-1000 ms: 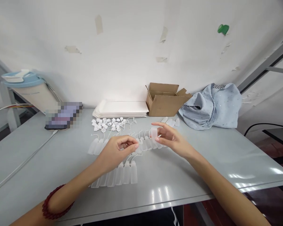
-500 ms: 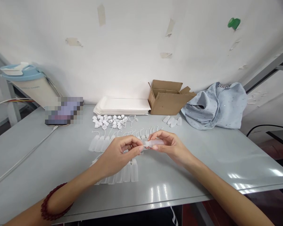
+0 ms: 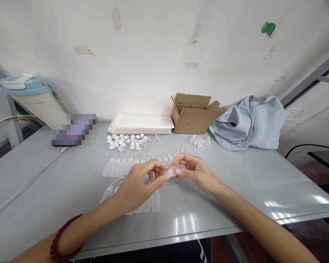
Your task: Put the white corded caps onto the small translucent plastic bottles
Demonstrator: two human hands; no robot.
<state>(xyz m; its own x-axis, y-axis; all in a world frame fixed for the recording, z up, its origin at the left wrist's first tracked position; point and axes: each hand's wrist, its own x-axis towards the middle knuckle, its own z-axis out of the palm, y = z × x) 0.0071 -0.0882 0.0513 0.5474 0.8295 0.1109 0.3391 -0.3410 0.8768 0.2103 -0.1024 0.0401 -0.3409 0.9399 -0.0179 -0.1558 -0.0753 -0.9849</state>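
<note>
A small translucent bottle [image 3: 177, 170] is held between my two hands above the grey table. My right hand [image 3: 193, 168] grips its body with thumb and fingers. My left hand [image 3: 146, 180] pinches at its neck end; whatever small part lies between those fingertips is hidden. Behind and left of my hands lies a row of similar bottles [image 3: 112, 168] with thin curved strips. More bottles [image 3: 155, 201] lie in a nearer row, partly covered by my left hand and forearm. Small white caps [image 3: 120, 140] are heaped beyond the back row.
At the back are a white stack of flat packs [image 3: 142, 124], an open cardboard box [image 3: 194, 118] and a light blue cloth [image 3: 263, 124]. Several clear pieces [image 3: 199, 141] lie before the box. A phone [image 3: 75, 131] with a cable and a blue-lidded container [image 3: 41, 98] are left.
My left hand has moved slightly right and closer to my right hand, its fingertips now at the bottle's neck. The bottle is tilted more, and its neck end is lower.
</note>
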